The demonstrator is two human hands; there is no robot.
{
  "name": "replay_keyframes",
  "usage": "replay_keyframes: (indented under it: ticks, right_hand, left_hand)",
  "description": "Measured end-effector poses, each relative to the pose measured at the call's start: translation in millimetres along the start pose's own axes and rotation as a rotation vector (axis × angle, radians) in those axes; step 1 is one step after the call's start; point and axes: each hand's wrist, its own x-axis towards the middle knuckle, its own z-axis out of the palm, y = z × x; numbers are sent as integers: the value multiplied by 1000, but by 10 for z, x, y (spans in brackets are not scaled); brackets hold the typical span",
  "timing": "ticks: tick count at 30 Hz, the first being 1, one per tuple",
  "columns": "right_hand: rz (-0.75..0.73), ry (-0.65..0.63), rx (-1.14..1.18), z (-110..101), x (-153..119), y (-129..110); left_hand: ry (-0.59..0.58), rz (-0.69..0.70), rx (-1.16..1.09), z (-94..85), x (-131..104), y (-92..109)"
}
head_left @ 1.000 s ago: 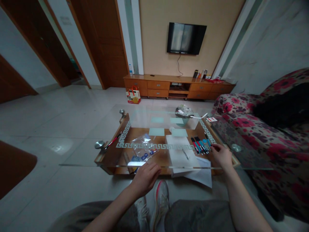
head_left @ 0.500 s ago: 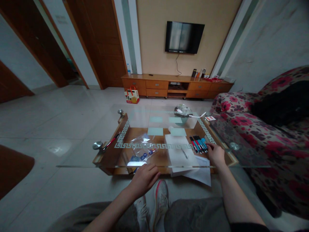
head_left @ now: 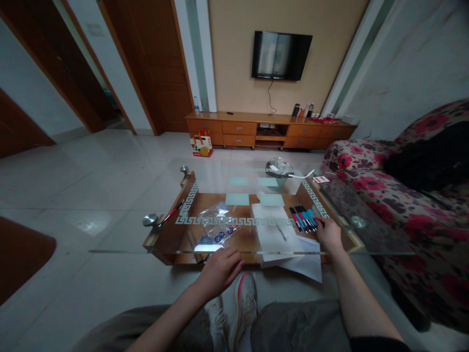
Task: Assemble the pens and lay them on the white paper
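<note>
I sit at a glass coffee table [head_left: 154, 247] with a wooden shelf beneath. My left hand [head_left: 220, 268] rests at the table's near edge, fingers curled, beside a clear plastic bag [head_left: 217, 224] with blue items in it. My right hand [head_left: 328, 234] lies on the glass, its fingertips touching the near end of a row of several red, blue and black pens [head_left: 303, 218]. Between my hands lie white paper sheets [head_left: 273, 232] with a single pen [head_left: 281, 233] on them.
A red pen [head_left: 170, 215] lies at the table's left side. A glass bowl [head_left: 278, 172] and a small red-and-white card [head_left: 321, 179] sit at the far end. A floral sofa [head_left: 403, 205] runs along the right. A wooden TV cabinet [head_left: 269, 131] stands at the far wall.
My right hand has slid a little left and forward, up against the row of pens. My left hand has stayed in place.
</note>
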Motion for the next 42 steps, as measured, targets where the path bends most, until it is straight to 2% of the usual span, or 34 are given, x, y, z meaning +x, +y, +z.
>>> replay_keyframes:
  ticks: [8, 14, 18, 21, 24, 27, 30, 33, 38, 42]
  right_hand:
    - [-2, -42, 18, -5, 5, -20]
    - [-21, -60, 30, -31, -8, -29]
    - [5, -9, 11, -67, -8, -31]
    - [37, 105, 6, -134, -6, -93]
    - [89, 198, 64, -237, -44, -259]
    - [142, 192, 162, -337, -138, -492]
    - [150, 181, 200, -388, -243, -704]
    - [135, 170, 233, -380, -314, -847]
    - [99, 139, 290, -328, -375, -1017]
    - [70, 155, 297, -327, -431, -1164]
  left_hand:
    - [-41, 15, 41, 7, 10, -27]
    - [-26, -4, 56, -39, 5, -220]
    - [1, -81, 71, -198, 21, -450]
    - [21, -201, 97, -406, 26, -693]
    - [64, -376, 201, -614, -18, -1018]
    - [74, -529, 364, -730, -129, -1376]
    - [51, -665, 498, -734, -265, -1678]
    - [58, -783, 574, -689, -364, -1870]
    - [31, -873, 524, -671, -404, -1995]
    - [70, -829, 546, -677, -399, -2042]
